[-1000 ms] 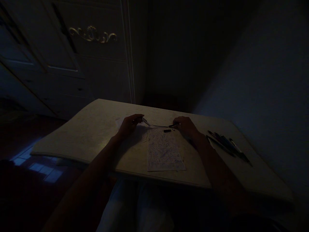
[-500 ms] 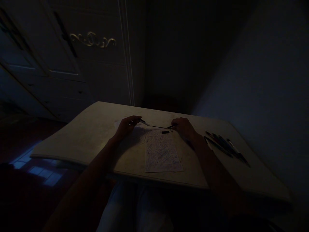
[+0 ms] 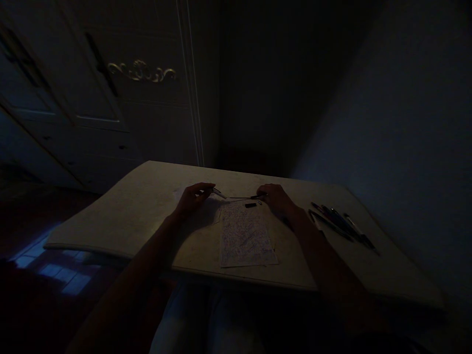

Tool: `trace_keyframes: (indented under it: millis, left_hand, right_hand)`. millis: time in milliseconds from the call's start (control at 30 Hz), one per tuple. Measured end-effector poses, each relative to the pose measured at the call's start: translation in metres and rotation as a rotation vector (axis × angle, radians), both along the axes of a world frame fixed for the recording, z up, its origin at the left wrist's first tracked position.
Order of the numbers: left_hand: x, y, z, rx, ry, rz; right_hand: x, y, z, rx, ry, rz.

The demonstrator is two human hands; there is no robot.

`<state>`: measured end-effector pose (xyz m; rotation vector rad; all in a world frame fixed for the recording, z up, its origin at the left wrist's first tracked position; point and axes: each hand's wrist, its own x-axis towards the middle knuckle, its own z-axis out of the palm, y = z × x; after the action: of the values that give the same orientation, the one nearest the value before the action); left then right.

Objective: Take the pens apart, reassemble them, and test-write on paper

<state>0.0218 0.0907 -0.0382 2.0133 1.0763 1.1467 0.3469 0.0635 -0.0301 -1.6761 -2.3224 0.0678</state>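
Note:
My left hand (image 3: 192, 197) is closed around a pale pen barrel (image 3: 220, 194), which points right and slightly down. Opposite it, my right hand (image 3: 276, 195) pinches the dark end of a thin pen refill (image 3: 239, 198). The refill's far end lies close to the barrel's tip; the dimness hides whether they touch. Just below the refill, a short black pen cap (image 3: 250, 205) rests at the top of a scribbled sheet of paper (image 3: 247, 238). A tiny pale piece (image 3: 259, 202) is beside the cap, too small to name.
Several pens (image 3: 337, 221) lie in a loose bunch on the right of the pale table (image 3: 121, 211). A cabinet (image 3: 155, 118) with gold trim stands behind on the left, and a wall (image 3: 413, 132) borders the right side. The room is very dark.
The view has tilted up a little, so everything sits slightly lower. Both hands keep their holds, and the refill and barrel tip look slightly closer together.

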Motion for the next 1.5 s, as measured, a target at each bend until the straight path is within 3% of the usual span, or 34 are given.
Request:
trace_keyframes:
  millis: [267,600,1233,1500]
  left_hand:
    - [0.002,0.003,-0.007,0.043,0.018,0.013]
    - [0.004,0.003,-0.004,0.078,-0.010,-0.029]
    - [0.002,0.010,0.003,0.022,-0.094,-0.011]
    - [0.003,0.012,-0.005,0.026,-0.080,0.072]
  right_hand:
    - [-0.001,0.002,0.003,0.016,-0.110,0.046]
    - [0.003,-0.002,0.012,0.039,-0.225,0.025]
    - [0.004,-0.003,0.006,0.043,-0.197,-0.046]
    - [0.000,-0.005,0.004,0.008,-0.212,-0.037]
